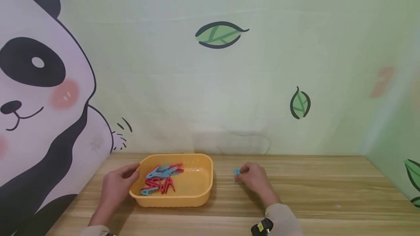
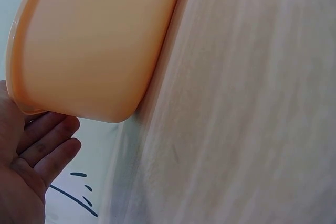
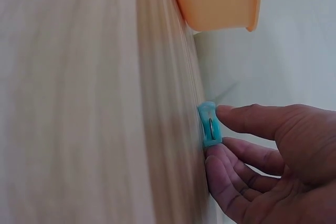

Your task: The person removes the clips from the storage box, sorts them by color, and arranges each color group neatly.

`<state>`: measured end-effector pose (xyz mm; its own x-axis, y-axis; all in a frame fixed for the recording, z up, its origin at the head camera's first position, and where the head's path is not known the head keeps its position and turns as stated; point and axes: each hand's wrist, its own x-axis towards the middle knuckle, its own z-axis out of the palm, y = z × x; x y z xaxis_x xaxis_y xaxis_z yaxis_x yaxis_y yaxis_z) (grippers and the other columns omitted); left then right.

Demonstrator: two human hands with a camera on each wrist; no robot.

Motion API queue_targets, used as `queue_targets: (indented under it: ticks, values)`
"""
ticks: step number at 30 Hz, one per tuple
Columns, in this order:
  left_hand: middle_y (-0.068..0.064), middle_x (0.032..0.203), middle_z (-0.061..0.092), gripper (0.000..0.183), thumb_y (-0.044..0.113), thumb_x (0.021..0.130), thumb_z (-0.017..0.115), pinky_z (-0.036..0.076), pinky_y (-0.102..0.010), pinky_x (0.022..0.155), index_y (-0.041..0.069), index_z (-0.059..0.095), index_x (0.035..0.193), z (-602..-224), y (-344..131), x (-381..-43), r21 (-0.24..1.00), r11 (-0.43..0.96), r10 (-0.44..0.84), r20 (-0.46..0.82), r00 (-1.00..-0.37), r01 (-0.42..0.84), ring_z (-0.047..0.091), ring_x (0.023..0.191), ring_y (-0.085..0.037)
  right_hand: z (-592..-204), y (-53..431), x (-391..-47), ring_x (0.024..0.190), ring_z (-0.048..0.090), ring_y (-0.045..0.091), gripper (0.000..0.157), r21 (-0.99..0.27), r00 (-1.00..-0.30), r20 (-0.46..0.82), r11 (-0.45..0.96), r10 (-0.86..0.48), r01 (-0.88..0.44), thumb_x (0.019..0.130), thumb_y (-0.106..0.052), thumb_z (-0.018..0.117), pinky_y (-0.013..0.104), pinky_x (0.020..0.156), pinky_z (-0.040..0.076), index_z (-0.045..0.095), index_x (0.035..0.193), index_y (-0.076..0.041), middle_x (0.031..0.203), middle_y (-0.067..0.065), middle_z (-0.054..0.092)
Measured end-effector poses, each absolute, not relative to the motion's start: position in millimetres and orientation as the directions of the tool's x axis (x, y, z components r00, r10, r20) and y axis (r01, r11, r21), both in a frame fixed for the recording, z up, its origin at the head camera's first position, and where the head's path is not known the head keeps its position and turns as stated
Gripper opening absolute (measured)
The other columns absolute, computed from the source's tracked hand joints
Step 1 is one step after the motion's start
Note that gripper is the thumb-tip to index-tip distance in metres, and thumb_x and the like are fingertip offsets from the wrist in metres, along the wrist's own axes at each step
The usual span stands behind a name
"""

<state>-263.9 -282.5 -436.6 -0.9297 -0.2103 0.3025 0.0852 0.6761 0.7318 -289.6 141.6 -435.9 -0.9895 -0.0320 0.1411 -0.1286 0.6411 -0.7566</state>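
A blue clothespin [image 3: 211,124] is at the fingertips of my right hand [image 1: 255,178], pinched between thumb and fingers close over the wooden table. Its metal spring shows in the right wrist view. At the other side, my left hand [image 1: 116,185] holds the left rim of a yellow plastic basin [image 1: 174,201]. From the left wrist, the fingers [image 2: 52,140] appear below the rim against the outer wall, the thumb hidden there. Several red clothespins [image 1: 168,185] and blue clothespins [image 1: 162,172] lie jumbled in the basin's left half.
The wooden table [image 1: 328,192] runs back to a pale green wall cloth [image 1: 157,83] printed with a panda and leaves. Right of the basin, a stretch of tabletop separates it from the right hand. A black device [image 1: 261,226] is strapped at the right wrist.
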Motion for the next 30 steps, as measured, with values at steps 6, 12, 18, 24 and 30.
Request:
queue_targets:
  ticks: [6, 12, 18, 24, 30]
  values:
    - [-0.022, 0.121, 0.075, 0.034, 0.011, 0.099, 0.073, 0.062, -0.042, 0.093, -0.004, 0.073, 0.129, -436, -282, -266, 0.731, 0.676, -0.21, 0.311, -0.927, 0.092, 0.072, 0.115, -0.038, -437, 142, -290, 0.081, 0.065, 0.021, 0.019, -0.758, -0.987, 0.16, 0.636, -0.028, -0.141, 0.085, -0.008, 0.086, 0.037, 0.072, 0.058, 0.072, 0.093, 0.003, 0.086, 0.006, 0.071]
    - [-0.022, 0.12, 0.075, 0.033, 0.01, 0.099, 0.073, 0.061, -0.043, 0.094, -0.004, 0.073, 0.128, -434, -282, -267, 0.726, 0.681, -0.211, 0.316, -0.925, 0.093, 0.072, 0.114, -0.038, -434, 141, -290, 0.082, 0.066, 0.022, 0.019, -0.767, -0.988, 0.149, 0.628, -0.025, -0.132, 0.085, -0.008, 0.085, 0.038, 0.072, 0.058, 0.072, 0.094, 0.003, 0.087, 0.006, 0.072]
    - [-0.023, 0.121, 0.075, 0.033, 0.01, 0.099, 0.073, 0.062, -0.044, 0.093, -0.006, 0.073, 0.128, -434, -282, -268, 0.731, 0.675, -0.204, 0.315, -0.927, 0.1, 0.072, 0.115, -0.04, -423, 138, -290, 0.093, 0.07, 0.029, 0.026, -0.765, -0.989, 0.144, 0.633, -0.013, -0.12, 0.09, -0.011, 0.083, 0.045, 0.081, 0.062, 0.073, 0.107, 0.007, 0.099, 0.013, 0.075]
    - [-0.023, 0.122, 0.074, 0.033, 0.01, 0.099, 0.074, 0.062, -0.044, 0.093, -0.005, 0.073, 0.129, -436, -283, -266, 0.729, 0.678, -0.2, 0.304, -0.931, 0.093, 0.072, 0.115, -0.039, -406, 126, -285, 0.092, 0.071, 0.027, 0.025, -0.753, -0.968, 0.242, 0.616, -0.07, -0.233, 0.091, -0.011, 0.083, 0.045, 0.083, 0.062, 0.075, 0.108, 0.005, 0.096, 0.01, 0.074]
    - [-0.023, 0.122, 0.074, 0.033, 0.01, 0.099, 0.074, 0.062, -0.044, 0.093, -0.005, 0.073, 0.128, -437, -282, -265, 0.737, 0.67, -0.213, 0.303, -0.929, 0.087, 0.072, 0.115, -0.04, -392, 104, -277, 0.09, 0.071, 0.023, 0.018, -0.75, -0.924, 0.337, 0.542, -0.179, -0.379, 0.09, -0.008, 0.085, 0.041, 0.081, 0.063, 0.075, 0.103, 0.0, 0.097, 0.01, 0.075]
